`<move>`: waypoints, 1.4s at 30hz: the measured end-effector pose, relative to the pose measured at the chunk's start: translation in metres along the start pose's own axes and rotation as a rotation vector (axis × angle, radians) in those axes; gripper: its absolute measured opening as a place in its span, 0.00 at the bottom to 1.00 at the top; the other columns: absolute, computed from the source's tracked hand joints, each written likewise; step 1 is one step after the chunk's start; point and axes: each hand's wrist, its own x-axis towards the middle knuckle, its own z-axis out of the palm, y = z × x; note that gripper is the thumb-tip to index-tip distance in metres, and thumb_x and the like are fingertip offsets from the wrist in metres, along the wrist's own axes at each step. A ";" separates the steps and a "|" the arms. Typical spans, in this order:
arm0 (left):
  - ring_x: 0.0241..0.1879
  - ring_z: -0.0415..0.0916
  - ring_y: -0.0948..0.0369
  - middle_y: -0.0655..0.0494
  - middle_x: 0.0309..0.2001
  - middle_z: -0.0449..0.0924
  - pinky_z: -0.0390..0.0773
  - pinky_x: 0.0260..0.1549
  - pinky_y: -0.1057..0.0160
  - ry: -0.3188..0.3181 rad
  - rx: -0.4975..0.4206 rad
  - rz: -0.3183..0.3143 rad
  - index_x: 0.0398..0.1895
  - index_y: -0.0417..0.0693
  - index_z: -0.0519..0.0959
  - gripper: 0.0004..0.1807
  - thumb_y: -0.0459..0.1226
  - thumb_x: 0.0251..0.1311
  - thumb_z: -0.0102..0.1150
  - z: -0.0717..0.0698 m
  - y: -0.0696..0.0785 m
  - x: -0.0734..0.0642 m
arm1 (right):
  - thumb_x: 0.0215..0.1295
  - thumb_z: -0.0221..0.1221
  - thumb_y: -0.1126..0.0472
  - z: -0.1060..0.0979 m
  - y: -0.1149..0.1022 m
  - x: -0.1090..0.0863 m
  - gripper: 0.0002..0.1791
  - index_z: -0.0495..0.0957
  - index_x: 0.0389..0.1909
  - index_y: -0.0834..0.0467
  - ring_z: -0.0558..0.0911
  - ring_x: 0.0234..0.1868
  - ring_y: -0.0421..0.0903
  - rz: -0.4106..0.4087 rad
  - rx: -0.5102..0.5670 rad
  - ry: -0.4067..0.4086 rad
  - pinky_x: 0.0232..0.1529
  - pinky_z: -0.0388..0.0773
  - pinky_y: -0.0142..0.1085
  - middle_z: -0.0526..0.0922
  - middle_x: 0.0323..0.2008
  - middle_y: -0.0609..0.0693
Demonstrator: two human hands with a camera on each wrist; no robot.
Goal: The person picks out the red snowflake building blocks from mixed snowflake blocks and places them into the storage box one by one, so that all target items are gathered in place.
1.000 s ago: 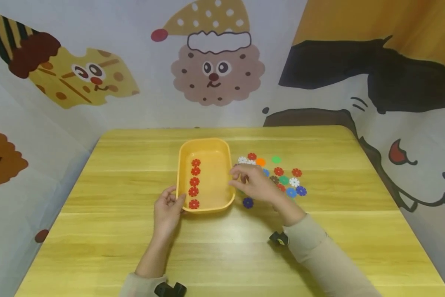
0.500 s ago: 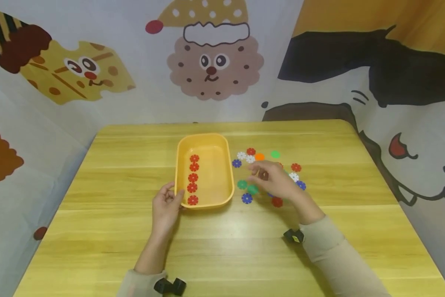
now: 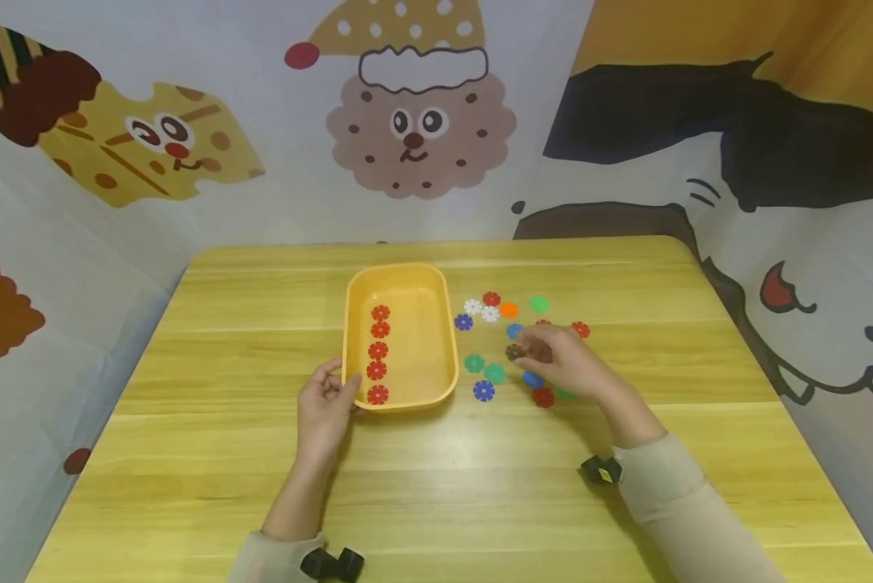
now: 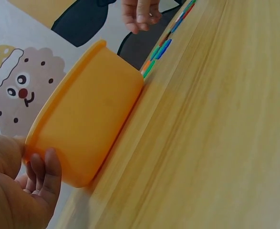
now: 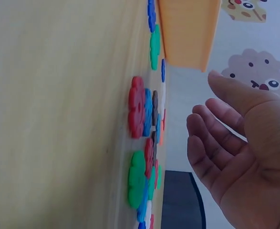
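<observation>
My left hand (image 3: 325, 417) grips the near left corner of a yellow plastic tray (image 3: 423, 348), thumb over the rim and fingers against the outer wall (image 4: 89, 112). Inside, several red snowflake discs (image 3: 378, 351) lie in a column along the left side. My right hand (image 3: 571, 360) hovers over a scatter of coloured snowflake discs to the right of the tray. In the right wrist view its thumb and curved fingers stand apart, with nothing between them. A brown disc (image 3: 513, 352) and a blue disc (image 3: 514, 331) show beside its fingertips; other discs are partly hidden under it.
Between tray and right hand lie green discs (image 3: 474, 363) and a dark blue disc (image 3: 483, 391). White discs (image 3: 473, 307), an orange disc (image 3: 508, 310) and a light green disc (image 3: 539, 304) lie farther back. A cartoon-printed cloth (image 3: 261, 219) hangs behind the wooden table (image 3: 210, 453).
My right hand has moved right, from the tray's right rim to over the loose discs. The left hand keeps its hold on the tray, and the red column looks the same.
</observation>
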 end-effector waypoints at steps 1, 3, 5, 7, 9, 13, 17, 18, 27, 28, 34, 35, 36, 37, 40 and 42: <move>0.25 0.77 0.62 0.48 0.34 0.76 0.87 0.27 0.64 0.000 0.004 0.001 0.62 0.40 0.73 0.21 0.33 0.68 0.62 0.000 0.000 0.000 | 0.64 0.69 0.63 0.000 0.001 -0.001 0.11 0.82 0.45 0.63 0.76 0.31 0.44 0.005 -0.005 -0.010 0.30 0.79 0.33 0.80 0.33 0.46; 0.25 0.77 0.62 0.48 0.33 0.75 0.87 0.27 0.64 0.003 0.015 0.006 0.62 0.40 0.73 0.21 0.32 0.68 0.62 0.000 0.000 0.001 | 0.63 0.69 0.63 -0.001 0.002 -0.003 0.12 0.82 0.44 0.63 0.77 0.31 0.43 0.014 -0.015 -0.025 0.30 0.80 0.33 0.81 0.33 0.45; 0.24 0.76 0.62 0.49 0.33 0.75 0.87 0.26 0.64 0.004 0.026 0.012 0.62 0.40 0.73 0.21 0.32 0.68 0.62 0.001 0.001 0.001 | 0.62 0.70 0.64 -0.003 0.004 -0.006 0.13 0.82 0.45 0.63 0.78 0.31 0.43 0.015 -0.021 -0.035 0.31 0.81 0.33 0.81 0.32 0.45; 0.24 0.76 0.62 0.49 0.33 0.75 0.87 0.26 0.63 0.004 0.032 0.014 0.62 0.40 0.73 0.21 0.32 0.68 0.62 0.001 0.001 0.002 | 0.61 0.71 0.64 -0.003 0.005 -0.008 0.13 0.82 0.44 0.64 0.78 0.30 0.43 0.021 -0.019 -0.051 0.30 0.81 0.33 0.81 0.30 0.45; 0.25 0.76 0.62 0.49 0.33 0.75 0.87 0.27 0.64 0.000 0.032 0.009 0.63 0.40 0.73 0.22 0.33 0.68 0.62 0.001 0.001 0.002 | 0.60 0.71 0.63 -0.004 0.006 -0.011 0.13 0.82 0.44 0.63 0.77 0.29 0.43 0.036 -0.011 -0.074 0.29 0.81 0.33 0.80 0.29 0.45; 0.25 0.76 0.61 0.49 0.33 0.75 0.87 0.26 0.64 -0.006 0.029 -0.007 0.64 0.40 0.72 0.22 0.33 0.68 0.62 0.000 0.000 0.001 | 0.60 0.72 0.60 -0.004 0.009 -0.019 0.12 0.83 0.42 0.60 0.77 0.28 0.43 0.082 -0.001 -0.148 0.29 0.80 0.32 0.79 0.27 0.43; 0.26 0.76 0.61 0.49 0.34 0.75 0.87 0.27 0.65 -0.013 0.022 -0.011 0.65 0.40 0.72 0.24 0.34 0.68 0.63 -0.001 0.000 -0.001 | 0.55 0.75 0.55 -0.004 0.012 -0.028 0.17 0.81 0.40 0.58 0.76 0.30 0.43 0.096 -0.016 -0.210 0.30 0.79 0.33 0.79 0.29 0.43; 0.26 0.77 0.61 0.49 0.34 0.76 0.87 0.27 0.65 -0.013 0.022 -0.012 0.65 0.40 0.72 0.24 0.34 0.68 0.63 -0.001 0.000 -0.001 | 0.54 0.76 0.55 -0.004 0.013 -0.029 0.18 0.81 0.40 0.58 0.76 0.30 0.42 0.096 -0.024 -0.218 0.31 0.79 0.33 0.80 0.29 0.43; 0.26 0.77 0.61 0.50 0.33 0.75 0.87 0.28 0.64 -0.006 0.026 -0.010 0.64 0.40 0.72 0.23 0.34 0.68 0.63 0.000 0.000 0.000 | 0.51 0.77 0.58 -0.003 0.020 -0.034 0.17 0.82 0.39 0.58 0.78 0.35 0.41 0.102 -0.059 -0.205 0.39 0.82 0.35 0.81 0.33 0.44; 0.26 0.77 0.61 0.49 0.34 0.75 0.87 0.28 0.64 -0.006 0.025 -0.009 0.64 0.40 0.72 0.23 0.33 0.68 0.62 0.000 0.000 0.001 | 0.51 0.77 0.59 -0.004 0.020 -0.034 0.17 0.82 0.39 0.58 0.79 0.35 0.42 0.113 -0.062 -0.199 0.40 0.82 0.35 0.82 0.33 0.44; 0.28 0.78 0.60 0.49 0.34 0.75 0.88 0.29 0.64 -0.009 0.022 -0.009 0.64 0.40 0.72 0.23 0.33 0.68 0.62 0.000 -0.001 0.001 | 0.53 0.76 0.57 -0.006 0.019 -0.036 0.17 0.81 0.39 0.59 0.78 0.36 0.43 0.170 -0.100 -0.167 0.40 0.81 0.37 0.81 0.32 0.45; 0.28 0.78 0.59 0.49 0.34 0.75 0.88 0.29 0.64 -0.010 0.024 -0.010 0.64 0.40 0.72 0.23 0.33 0.68 0.62 0.000 -0.001 0.001 | 0.54 0.75 0.57 -0.006 0.019 -0.036 0.16 0.81 0.38 0.59 0.78 0.35 0.43 0.171 -0.112 -0.164 0.39 0.81 0.37 0.81 0.32 0.45; 0.28 0.78 0.59 0.49 0.34 0.75 0.88 0.29 0.64 -0.011 0.024 -0.011 0.64 0.40 0.72 0.23 0.33 0.68 0.62 0.000 -0.001 0.001 | 0.55 0.75 0.57 -0.006 0.019 -0.035 0.15 0.81 0.37 0.58 0.78 0.34 0.42 0.170 -0.118 -0.160 0.38 0.80 0.36 0.81 0.31 0.44; 0.28 0.78 0.59 0.49 0.34 0.75 0.88 0.29 0.64 -0.012 0.026 -0.010 0.64 0.40 0.72 0.23 0.33 0.68 0.62 0.000 -0.001 0.001 | 0.55 0.75 0.57 -0.006 0.018 -0.036 0.14 0.81 0.36 0.58 0.78 0.33 0.42 0.165 -0.122 -0.158 0.37 0.80 0.36 0.80 0.30 0.44; 0.28 0.78 0.59 0.49 0.34 0.75 0.88 0.29 0.64 -0.010 0.023 -0.008 0.64 0.40 0.72 0.23 0.33 0.68 0.62 0.000 0.000 0.000 | 0.57 0.74 0.59 -0.006 0.017 -0.035 0.11 0.81 0.34 0.58 0.77 0.30 0.40 0.141 -0.131 -0.146 0.35 0.80 0.35 0.80 0.27 0.43; 0.28 0.78 0.59 0.49 0.34 0.75 0.88 0.29 0.64 -0.008 0.020 -0.003 0.64 0.40 0.72 0.23 0.33 0.68 0.62 0.000 0.000 0.000 | 0.57 0.74 0.59 -0.006 0.017 -0.035 0.11 0.81 0.34 0.58 0.77 0.31 0.41 0.138 -0.129 -0.140 0.35 0.80 0.35 0.80 0.28 0.43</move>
